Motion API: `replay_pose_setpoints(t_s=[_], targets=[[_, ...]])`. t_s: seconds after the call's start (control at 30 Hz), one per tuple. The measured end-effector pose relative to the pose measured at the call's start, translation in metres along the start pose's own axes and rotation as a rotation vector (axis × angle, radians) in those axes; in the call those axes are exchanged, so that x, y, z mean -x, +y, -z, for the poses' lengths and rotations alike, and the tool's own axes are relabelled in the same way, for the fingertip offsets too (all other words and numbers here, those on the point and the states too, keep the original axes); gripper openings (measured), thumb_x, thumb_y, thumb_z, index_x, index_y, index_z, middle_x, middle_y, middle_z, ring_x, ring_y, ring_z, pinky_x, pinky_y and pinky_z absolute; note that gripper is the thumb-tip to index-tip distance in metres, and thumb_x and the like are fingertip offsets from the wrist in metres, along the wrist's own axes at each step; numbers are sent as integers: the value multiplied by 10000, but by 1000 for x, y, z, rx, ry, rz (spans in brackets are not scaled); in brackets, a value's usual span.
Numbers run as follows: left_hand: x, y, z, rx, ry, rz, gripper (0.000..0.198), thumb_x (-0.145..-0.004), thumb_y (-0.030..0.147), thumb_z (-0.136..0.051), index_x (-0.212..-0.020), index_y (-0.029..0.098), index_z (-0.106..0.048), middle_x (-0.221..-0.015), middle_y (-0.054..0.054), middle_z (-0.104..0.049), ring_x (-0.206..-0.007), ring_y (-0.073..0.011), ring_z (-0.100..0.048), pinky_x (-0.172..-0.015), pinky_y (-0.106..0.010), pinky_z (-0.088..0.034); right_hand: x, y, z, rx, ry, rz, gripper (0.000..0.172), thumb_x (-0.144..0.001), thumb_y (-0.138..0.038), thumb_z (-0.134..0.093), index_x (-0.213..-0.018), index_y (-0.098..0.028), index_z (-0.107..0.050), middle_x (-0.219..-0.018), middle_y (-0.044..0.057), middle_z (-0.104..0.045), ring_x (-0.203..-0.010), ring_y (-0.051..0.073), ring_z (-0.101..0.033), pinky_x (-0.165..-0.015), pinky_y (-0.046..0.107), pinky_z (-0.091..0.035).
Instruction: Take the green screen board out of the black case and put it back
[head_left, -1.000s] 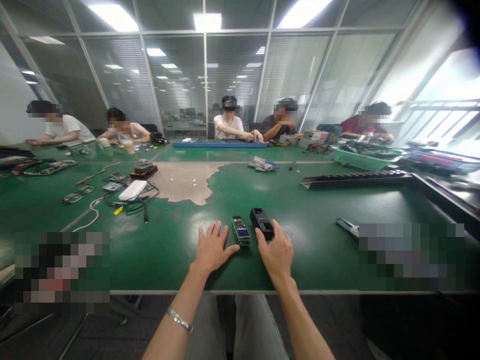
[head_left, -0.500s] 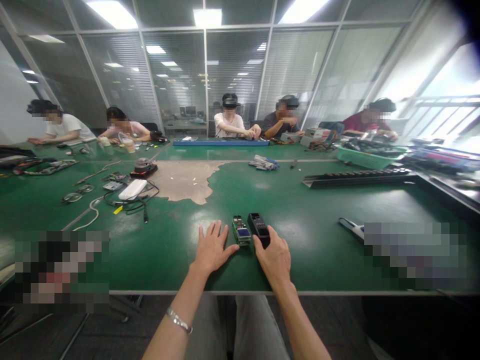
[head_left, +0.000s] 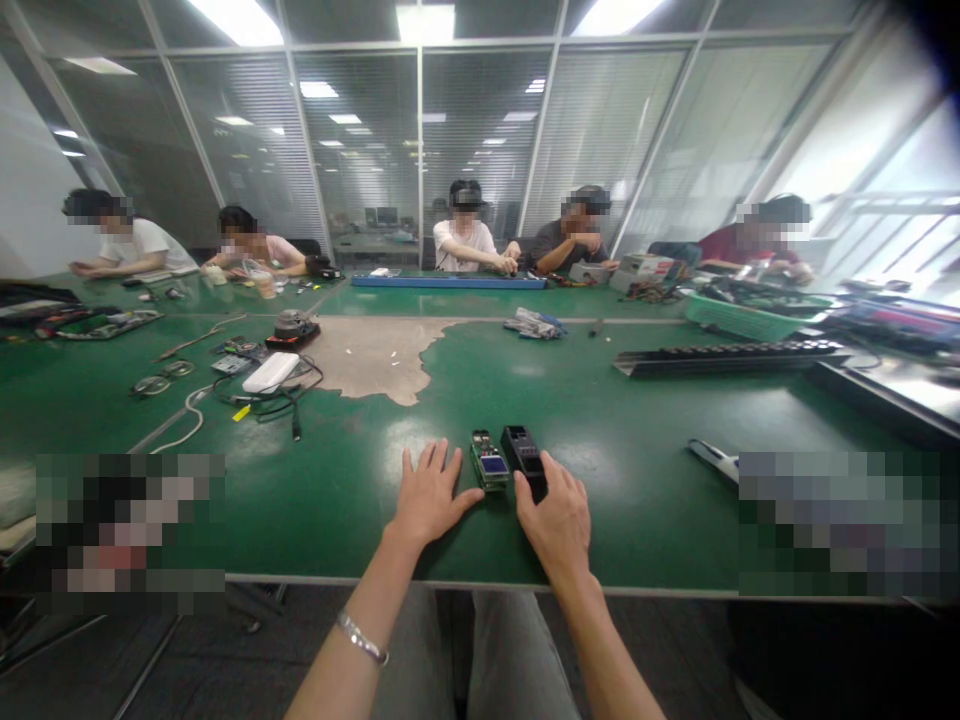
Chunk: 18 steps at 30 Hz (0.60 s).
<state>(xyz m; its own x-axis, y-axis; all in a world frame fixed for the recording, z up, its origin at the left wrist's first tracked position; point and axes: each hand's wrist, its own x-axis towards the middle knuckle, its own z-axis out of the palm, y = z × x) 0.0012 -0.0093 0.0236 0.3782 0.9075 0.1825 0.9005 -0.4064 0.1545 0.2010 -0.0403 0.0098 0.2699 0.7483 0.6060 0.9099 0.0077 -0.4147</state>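
Gripping black case (head_left: 523, 452) right of circuit board (head_left: 489, 463): right hand (head_left: 556, 510); left hand (head_left: 433, 492) spread, empty, left of board. Case probably light, stiff, best held by sides; board likely fragile, edges only.

Before us on the table (head_left: 315, 540), circuit board (head_left: 491, 466) between our left hand (head_left: 432, 497) and casing (head_left: 522, 452), our right hand (head_left: 559, 512) at the casing's near end, cable (head_left: 297, 428) farther left, rail (head_left: 724, 359) to the right, basket (head_left: 750, 321) behind rail, bar (head_left: 450, 283) toward far edge before a co-worker (head_left: 463, 242).
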Motion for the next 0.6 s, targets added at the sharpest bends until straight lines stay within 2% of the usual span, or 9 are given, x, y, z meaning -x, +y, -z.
replay_pose_setpoints(t_s=[0.37, 0.6], targets=[[1, -1, 1, 15, -6, -1, 774, -906, 763, -220, -1472, 259, -377, -1569, -101, -306, -1453, -331, -202, -1151, -619, -103, 0, -2, 2, 49, -52, -20, 547, -900, -407, -490, -1326, -65, -527, -1149, 170, -672, -1020, 293, -593, -901, 408, -456], [2, -1, 2, 32, -3, -5, 837, -870, 810, -210, -1473, 254, -373, -1567, -109, -309, -1455, -335, -199, -1150, -622, -97, -9, -12, 12, -60, 13, -172, 599, -876, -510, -508, -1275, -72, -596, -1092, 189, -697, -917, 287, -639, -844, 405, -478]])
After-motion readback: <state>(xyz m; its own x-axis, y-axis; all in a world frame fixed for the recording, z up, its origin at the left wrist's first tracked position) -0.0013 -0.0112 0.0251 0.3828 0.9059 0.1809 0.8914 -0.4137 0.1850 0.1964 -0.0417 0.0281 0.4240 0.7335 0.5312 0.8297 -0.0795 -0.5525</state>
